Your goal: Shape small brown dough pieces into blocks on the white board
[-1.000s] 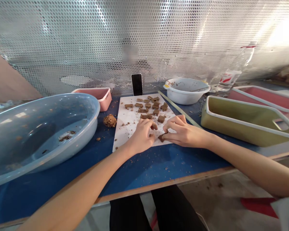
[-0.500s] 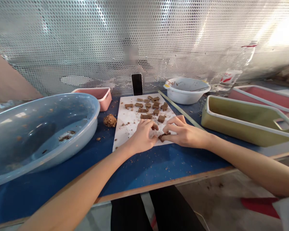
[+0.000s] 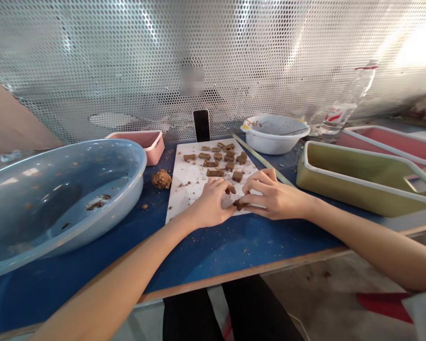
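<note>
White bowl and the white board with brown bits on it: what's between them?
In the head view, a pale green stick lies slantwise between the white bowl and the white board.

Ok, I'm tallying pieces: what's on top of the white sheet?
Brown pieces and crumbs lie on the white sheet; the right hand pinches a darker lump beside the left hand. What the hands cover can't be seen.

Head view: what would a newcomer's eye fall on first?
Probably the blue tub, filling much of the left side. Next, mid-view, the brown pieces on the white board, with the left hand at its near edge and the right hand touching a brown lump there.
</note>
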The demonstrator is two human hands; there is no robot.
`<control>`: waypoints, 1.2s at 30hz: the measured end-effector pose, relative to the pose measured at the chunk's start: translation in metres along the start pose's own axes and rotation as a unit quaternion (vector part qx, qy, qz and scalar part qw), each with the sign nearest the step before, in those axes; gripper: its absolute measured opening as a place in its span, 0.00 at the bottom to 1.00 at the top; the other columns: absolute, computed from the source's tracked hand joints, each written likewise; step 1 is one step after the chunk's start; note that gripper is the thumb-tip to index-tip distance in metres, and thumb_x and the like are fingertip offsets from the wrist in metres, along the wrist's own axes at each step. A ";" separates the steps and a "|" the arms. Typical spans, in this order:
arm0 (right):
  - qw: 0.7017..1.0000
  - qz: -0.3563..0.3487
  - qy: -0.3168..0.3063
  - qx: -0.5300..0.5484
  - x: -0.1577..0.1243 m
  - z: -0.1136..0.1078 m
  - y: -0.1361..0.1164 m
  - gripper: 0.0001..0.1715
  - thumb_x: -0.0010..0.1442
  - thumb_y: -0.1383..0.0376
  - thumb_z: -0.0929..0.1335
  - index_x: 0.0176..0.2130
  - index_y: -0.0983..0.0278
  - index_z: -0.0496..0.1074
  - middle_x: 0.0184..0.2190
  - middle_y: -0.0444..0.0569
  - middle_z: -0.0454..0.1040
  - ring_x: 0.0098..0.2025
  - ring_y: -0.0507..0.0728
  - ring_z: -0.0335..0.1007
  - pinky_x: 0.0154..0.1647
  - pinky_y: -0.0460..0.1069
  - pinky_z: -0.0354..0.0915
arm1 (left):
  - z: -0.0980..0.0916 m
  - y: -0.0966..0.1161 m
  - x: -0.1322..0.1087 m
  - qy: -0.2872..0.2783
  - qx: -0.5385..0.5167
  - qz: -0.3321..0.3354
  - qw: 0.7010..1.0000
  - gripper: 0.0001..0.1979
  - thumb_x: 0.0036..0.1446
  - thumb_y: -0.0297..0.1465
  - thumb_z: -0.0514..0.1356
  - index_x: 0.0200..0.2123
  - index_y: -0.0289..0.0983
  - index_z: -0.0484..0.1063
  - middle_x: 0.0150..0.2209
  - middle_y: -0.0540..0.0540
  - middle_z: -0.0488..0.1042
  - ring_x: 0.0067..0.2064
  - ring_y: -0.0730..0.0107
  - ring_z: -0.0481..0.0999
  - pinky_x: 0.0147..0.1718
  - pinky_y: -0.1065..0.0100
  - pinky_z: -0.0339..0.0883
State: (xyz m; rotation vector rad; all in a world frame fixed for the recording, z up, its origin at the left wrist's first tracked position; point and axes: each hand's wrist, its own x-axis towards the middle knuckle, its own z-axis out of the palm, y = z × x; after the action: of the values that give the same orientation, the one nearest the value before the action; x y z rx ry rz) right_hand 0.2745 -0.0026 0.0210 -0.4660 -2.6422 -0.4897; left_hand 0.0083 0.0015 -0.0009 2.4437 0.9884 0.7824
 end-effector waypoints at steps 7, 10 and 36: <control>1.000 0.005 0.005 -0.014 -0.003 0.000 0.004 0.07 0.77 0.64 0.70 0.47 0.57 0.81 0.48 0.53 0.77 0.55 0.64 0.67 0.57 0.62 0.56 | 0.001 0.000 0.000 -0.011 0.002 -0.002 1.000 0.14 0.63 0.36 0.72 0.49 0.42 0.75 0.52 0.42 0.75 0.58 0.46 0.73 0.64 0.42 0.66; 1.000 0.010 0.000 -0.020 -0.004 0.002 0.004 0.08 0.78 0.64 0.69 0.48 0.58 0.81 0.48 0.53 0.77 0.55 0.64 0.67 0.57 0.62 0.56 | 0.002 -0.001 0.001 -0.013 0.005 -0.006 1.000 0.15 0.63 0.36 0.73 0.50 0.42 0.76 0.52 0.41 0.75 0.58 0.46 0.72 0.63 0.42 0.66; 1.000 0.003 0.019 0.002 -0.001 0.010 -0.002 0.07 0.77 0.65 0.70 0.47 0.60 0.81 0.47 0.52 0.76 0.55 0.64 0.66 0.55 0.60 0.54 | 0.005 -0.001 0.004 0.006 0.012 -0.006 1.000 0.19 0.61 0.33 0.73 0.52 0.41 0.73 0.49 0.43 0.77 0.58 0.45 0.74 0.58 0.49 0.66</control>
State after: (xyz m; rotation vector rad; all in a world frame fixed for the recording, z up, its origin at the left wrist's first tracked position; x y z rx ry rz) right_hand 0.2713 -0.0004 0.0115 -0.4600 -2.6045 -0.4866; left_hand 0.0134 0.0047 -0.0043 2.4544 1.0221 0.7849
